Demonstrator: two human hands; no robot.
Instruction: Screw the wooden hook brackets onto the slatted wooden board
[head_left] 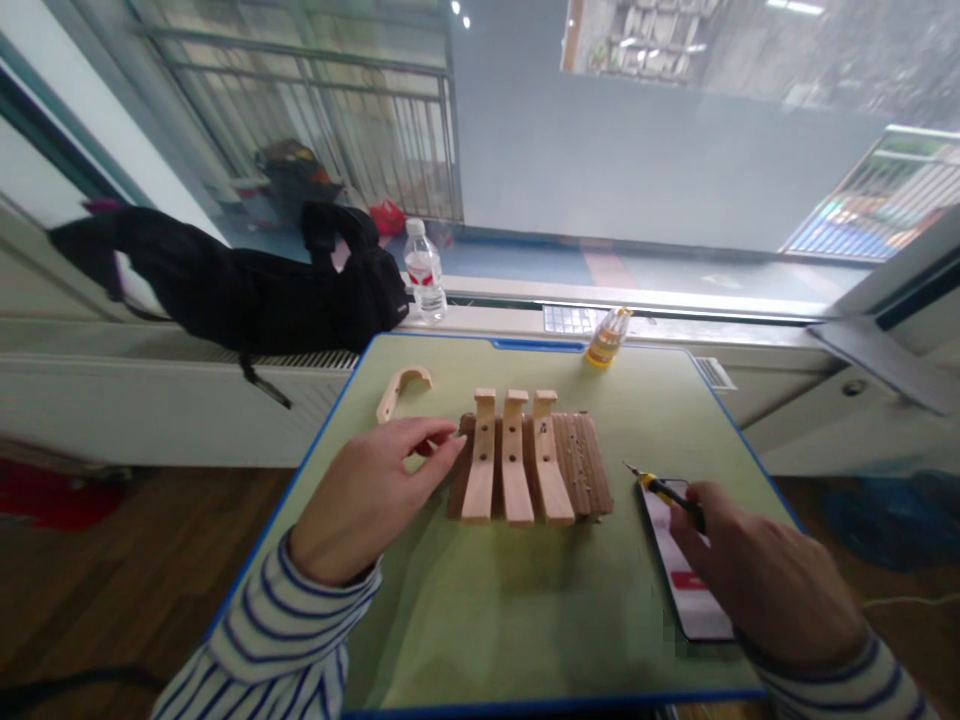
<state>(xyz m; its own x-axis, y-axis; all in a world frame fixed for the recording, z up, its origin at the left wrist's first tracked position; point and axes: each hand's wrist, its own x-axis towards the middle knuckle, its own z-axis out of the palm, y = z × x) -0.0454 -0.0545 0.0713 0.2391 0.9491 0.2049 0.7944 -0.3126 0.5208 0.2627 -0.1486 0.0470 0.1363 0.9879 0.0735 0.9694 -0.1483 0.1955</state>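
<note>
My right hand [772, 570] is wrapped round a screwdriver [660, 489] with a yellow and black handle, its thin tip pointing at the wooden block. Beneath that hand a phone [675, 560] lies on the table, partly covered. My left hand [382, 490] is at the left edge of a brown grooved wooden block [583, 465], thumb and forefinger tips close together; anything between them is too small to make out. Three pale wooden hooks [513, 470] lie side by side across the block, each with holes. A small dark screw [544, 428] appears in the upper hole of the right one.
Another curved wooden hook [397, 390] lies at the table's far left. A small bottle of yellow liquid [607, 338] stands at the back edge of the green table [510, 610]. On the sill are a water bottle [425, 275] and a black bag [262, 295].
</note>
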